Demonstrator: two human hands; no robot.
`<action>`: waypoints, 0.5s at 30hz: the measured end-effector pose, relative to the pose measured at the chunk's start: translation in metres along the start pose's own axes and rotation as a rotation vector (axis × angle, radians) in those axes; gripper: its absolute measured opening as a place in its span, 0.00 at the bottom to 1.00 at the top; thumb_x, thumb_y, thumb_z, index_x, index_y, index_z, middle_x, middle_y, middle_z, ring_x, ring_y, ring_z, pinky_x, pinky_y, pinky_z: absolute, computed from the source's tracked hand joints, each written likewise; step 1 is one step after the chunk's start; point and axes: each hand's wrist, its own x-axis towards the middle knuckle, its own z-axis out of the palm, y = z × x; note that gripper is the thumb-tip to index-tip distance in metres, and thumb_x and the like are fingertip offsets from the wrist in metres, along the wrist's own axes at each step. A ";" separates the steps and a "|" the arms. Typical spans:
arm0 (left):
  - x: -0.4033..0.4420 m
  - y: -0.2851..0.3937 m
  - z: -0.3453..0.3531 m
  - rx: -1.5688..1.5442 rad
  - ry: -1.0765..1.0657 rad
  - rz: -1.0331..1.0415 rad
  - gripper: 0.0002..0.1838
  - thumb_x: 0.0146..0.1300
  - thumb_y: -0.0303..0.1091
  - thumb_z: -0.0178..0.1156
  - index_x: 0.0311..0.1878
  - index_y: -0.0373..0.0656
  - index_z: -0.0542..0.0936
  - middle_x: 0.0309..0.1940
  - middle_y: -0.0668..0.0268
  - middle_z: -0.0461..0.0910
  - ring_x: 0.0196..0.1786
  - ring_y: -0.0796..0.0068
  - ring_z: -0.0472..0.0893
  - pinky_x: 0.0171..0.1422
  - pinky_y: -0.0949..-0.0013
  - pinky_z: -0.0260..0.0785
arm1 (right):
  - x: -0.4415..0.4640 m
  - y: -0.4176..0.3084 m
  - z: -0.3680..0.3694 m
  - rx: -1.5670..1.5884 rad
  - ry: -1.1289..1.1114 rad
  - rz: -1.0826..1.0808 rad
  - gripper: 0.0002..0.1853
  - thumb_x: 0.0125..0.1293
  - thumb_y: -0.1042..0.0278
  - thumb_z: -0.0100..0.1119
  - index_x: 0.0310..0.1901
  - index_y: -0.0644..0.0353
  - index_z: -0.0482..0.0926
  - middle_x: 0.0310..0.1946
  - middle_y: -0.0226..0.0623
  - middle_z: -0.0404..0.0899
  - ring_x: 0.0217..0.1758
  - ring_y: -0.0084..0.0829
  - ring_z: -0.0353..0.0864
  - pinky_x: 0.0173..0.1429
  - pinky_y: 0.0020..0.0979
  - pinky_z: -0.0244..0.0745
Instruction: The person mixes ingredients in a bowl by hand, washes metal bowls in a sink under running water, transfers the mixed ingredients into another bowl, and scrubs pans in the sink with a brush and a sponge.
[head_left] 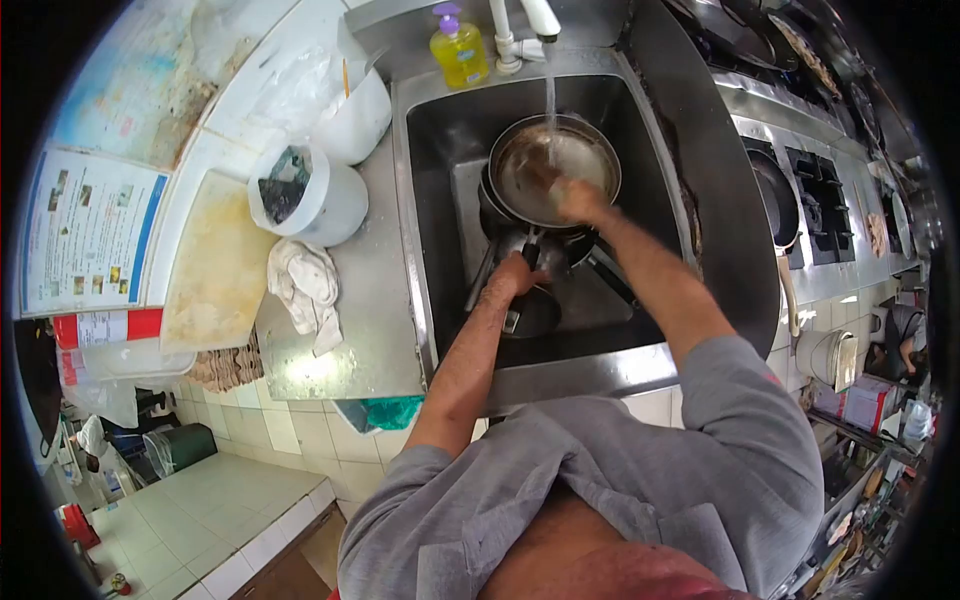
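A frying pan (pixel 520 185) rests over other cookware in the sink (pixel 640 230), its inside wet and brownish. My left hand (pixel 515 275) is closed around its black handle (pixel 530 243), below the pan. Inside the pan, at its lower right, my right hand (pixel 582 202) presses down, blurred by motion. Its fingers look curled over something pale that I cannot make out. Running water (pixel 550 95) falls from the white tap (pixel 541 20) into the pan. Beneath lie more pans with black handles (pixel 612 275), partly hidden.
A yellow soap bottle (pixel 460 55) stands behind the sink. On the left counter are a white tub (pixel 335 205) holding dark scraps, another white container (pixel 360 115), a crumpled cloth (pixel 303 285) and a leaning cutting board (pixel 215 270). A gas stove (pixel 822 205) is at right.
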 end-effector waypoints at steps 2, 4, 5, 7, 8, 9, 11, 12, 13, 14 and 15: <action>-0.004 0.033 -0.067 -0.089 -0.553 -0.306 0.24 0.51 0.45 0.64 0.39 0.31 0.75 0.29 0.47 0.79 0.36 0.54 0.81 0.41 0.58 0.72 | -0.007 0.010 -0.005 0.047 -0.017 -0.100 0.20 0.56 0.63 0.51 0.51 0.53 0.76 0.49 0.47 0.76 0.55 0.44 0.74 0.60 0.42 0.67; 0.045 -0.010 -0.042 -0.149 -0.050 0.090 0.18 0.51 0.43 0.63 0.31 0.33 0.77 0.31 0.48 0.80 0.40 0.53 0.80 0.45 0.56 0.70 | -0.035 0.013 -0.046 -0.009 -0.048 -0.174 0.20 0.54 0.65 0.51 0.51 0.53 0.76 0.49 0.48 0.76 0.54 0.45 0.75 0.58 0.41 0.69; 0.060 0.015 -0.068 -0.087 0.135 0.028 0.13 0.51 0.38 0.60 0.31 0.35 0.76 0.30 0.49 0.80 0.37 0.54 0.80 0.41 0.57 0.70 | -0.034 0.024 -0.045 -0.008 -0.048 -0.162 0.20 0.54 0.65 0.51 0.51 0.53 0.76 0.49 0.48 0.76 0.54 0.45 0.75 0.58 0.41 0.69; 0.110 0.047 -0.103 -0.235 0.175 0.116 0.08 0.53 0.28 0.55 0.35 0.36 0.75 0.26 0.52 0.78 0.33 0.58 0.80 0.36 0.58 0.71 | -0.027 0.049 -0.051 -0.111 -0.001 0.045 0.19 0.53 0.65 0.52 0.47 0.57 0.78 0.47 0.49 0.77 0.51 0.46 0.76 0.55 0.41 0.72; 0.119 0.078 -0.125 -0.833 -0.006 -0.016 0.07 0.58 0.28 0.50 0.37 0.36 0.73 0.27 0.55 0.78 0.33 0.55 0.80 0.38 0.58 0.73 | -0.046 0.044 -0.053 -0.214 0.074 0.026 0.17 0.52 0.65 0.53 0.43 0.61 0.80 0.45 0.50 0.78 0.49 0.46 0.78 0.52 0.40 0.74; 0.126 0.101 -0.140 -1.155 -0.054 -0.004 0.06 0.60 0.26 0.48 0.39 0.36 0.72 0.29 0.57 0.76 0.32 0.61 0.78 0.36 0.60 0.74 | -0.061 0.037 -0.052 -0.243 0.043 0.031 0.16 0.52 0.66 0.54 0.41 0.63 0.80 0.43 0.52 0.78 0.48 0.46 0.78 0.51 0.41 0.74; 0.162 0.127 -0.146 -1.634 -0.177 -0.045 0.08 0.62 0.27 0.49 0.42 0.35 0.71 0.33 0.56 0.75 0.33 0.61 0.77 0.37 0.59 0.74 | -0.076 0.024 -0.029 -0.189 -0.045 0.038 0.18 0.47 0.63 0.58 0.43 0.54 0.79 0.40 0.45 0.80 0.45 0.44 0.79 0.50 0.43 0.74; 0.181 0.138 -0.142 -1.773 -0.152 -0.101 0.08 0.62 0.28 0.49 0.42 0.35 0.71 0.33 0.56 0.75 0.33 0.61 0.77 0.37 0.59 0.74 | -0.073 0.017 -0.018 -0.125 -0.110 -0.028 0.18 0.48 0.63 0.57 0.44 0.54 0.79 0.41 0.45 0.80 0.46 0.44 0.79 0.50 0.43 0.74; 0.199 0.143 -0.132 -1.913 -0.131 -0.162 0.08 0.62 0.29 0.50 0.42 0.35 0.71 0.33 0.57 0.74 0.34 0.62 0.77 0.37 0.59 0.74 | -0.070 0.006 -0.010 -0.033 -0.078 -0.022 0.20 0.48 0.63 0.57 0.46 0.54 0.77 0.43 0.46 0.78 0.49 0.44 0.77 0.52 0.44 0.73; 0.219 0.139 -0.115 -2.029 -0.211 -0.132 0.08 0.62 0.29 0.51 0.42 0.36 0.71 0.32 0.58 0.74 0.32 0.63 0.76 0.37 0.59 0.73 | -0.054 -0.005 -0.001 0.015 -0.099 0.001 0.21 0.50 0.64 0.55 0.48 0.55 0.75 0.46 0.47 0.77 0.52 0.46 0.75 0.55 0.45 0.70; 0.217 0.143 -0.107 -1.943 -0.206 -0.112 0.08 0.61 0.30 0.52 0.43 0.39 0.72 0.30 0.60 0.74 0.31 0.65 0.76 0.34 0.61 0.73 | -0.038 -0.008 0.006 0.053 0.031 -0.085 0.19 0.51 0.67 0.54 0.48 0.55 0.75 0.47 0.48 0.76 0.52 0.49 0.74 0.56 0.46 0.69</action>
